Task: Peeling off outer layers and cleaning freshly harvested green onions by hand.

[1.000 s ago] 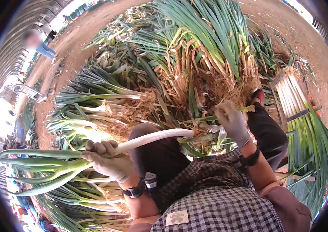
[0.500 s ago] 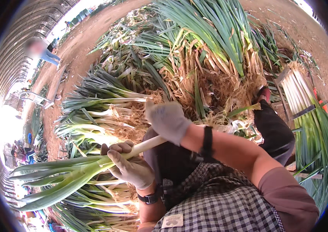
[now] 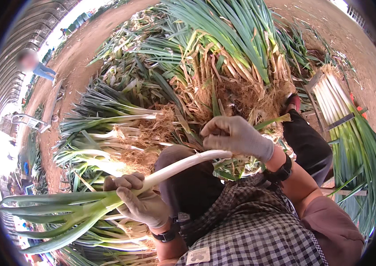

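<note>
A long green onion (image 3: pixel 174 170) lies slantwise before my lap, its green leaves toward the left and its bare white end toward the right. My left hand (image 3: pixel 139 201), in a greyish glove, is wrapped round it where the white shank turns green. My right hand (image 3: pixel 239 136), gloved too, hovers just above the white end with fingers loosely bent and apart. Nothing shows between those fingers, and contact with the end cannot be made out. Left of my knee, more green onions (image 3: pixel 108 153) with brown roots lie in a heap.
A tall pile of untrimmed green onions (image 3: pixel 228 48) stands ahead. Leaf scraps (image 3: pixel 126 66) lie to its left. At the right, a strapped bundle of white-stemmed onions (image 3: pixel 343 119) rests on a frame. Another person (image 3: pixel 35 64) is far left, near a metal cart (image 3: pixel 30 120).
My right hand has moved right along the onion to its white end, and its fingers have loosened. More white shank now shows. My left hand keeps its hold.
</note>
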A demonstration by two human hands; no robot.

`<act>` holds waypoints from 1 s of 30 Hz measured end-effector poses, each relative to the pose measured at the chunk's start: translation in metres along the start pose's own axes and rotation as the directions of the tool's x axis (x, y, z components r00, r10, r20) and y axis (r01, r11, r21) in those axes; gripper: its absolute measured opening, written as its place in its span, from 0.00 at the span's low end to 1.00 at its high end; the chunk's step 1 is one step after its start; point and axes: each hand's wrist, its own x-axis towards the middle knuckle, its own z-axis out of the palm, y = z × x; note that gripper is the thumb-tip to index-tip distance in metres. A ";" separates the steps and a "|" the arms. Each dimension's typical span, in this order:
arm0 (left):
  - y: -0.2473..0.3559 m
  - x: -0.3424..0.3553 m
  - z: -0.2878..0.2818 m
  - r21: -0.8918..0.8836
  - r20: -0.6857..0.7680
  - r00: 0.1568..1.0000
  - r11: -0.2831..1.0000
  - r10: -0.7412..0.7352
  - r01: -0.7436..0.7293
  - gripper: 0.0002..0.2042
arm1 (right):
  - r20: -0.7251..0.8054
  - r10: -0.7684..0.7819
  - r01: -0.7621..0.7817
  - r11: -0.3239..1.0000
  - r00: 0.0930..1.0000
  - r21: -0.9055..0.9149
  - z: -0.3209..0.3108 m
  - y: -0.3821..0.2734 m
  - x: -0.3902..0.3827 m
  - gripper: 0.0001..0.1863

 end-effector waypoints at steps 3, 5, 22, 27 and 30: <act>-0.006 -0.001 0.001 0.019 -0.001 1.000 1.000 0.024 -0.024 0.20 | -0.009 -0.268 0.239 0.874 0.963 -0.423 0.016 -0.007 -0.015 0.16; -0.005 0.001 0.004 0.006 0.024 0.999 0.999 0.045 -0.045 0.19 | -0.004 -0.307 0.275 0.861 0.952 -0.428 0.024 0.022 -0.015 0.15; 0.005 -0.004 0.004 -0.024 0.106 0.991 0.997 0.076 -0.074 0.13 | -0.582 -0.004 -0.455 0.618 0.813 -0.641 -0.051 0.177 -0.037 0.10; 0.008 0.008 -0.004 -0.034 0.121 0.991 0.998 0.052 -0.048 0.12 | -0.480 0.196 -0.508 0.501 0.855 -0.701 -0.086 0.167 -0.056 0.18; 0.013 0.011 -0.008 -0.108 0.070 0.997 0.994 0.024 -0.017 0.10 | -0.157 -0.340 0.133 0.691 0.927 -0.710 -0.037 0.089 -0.031 0.23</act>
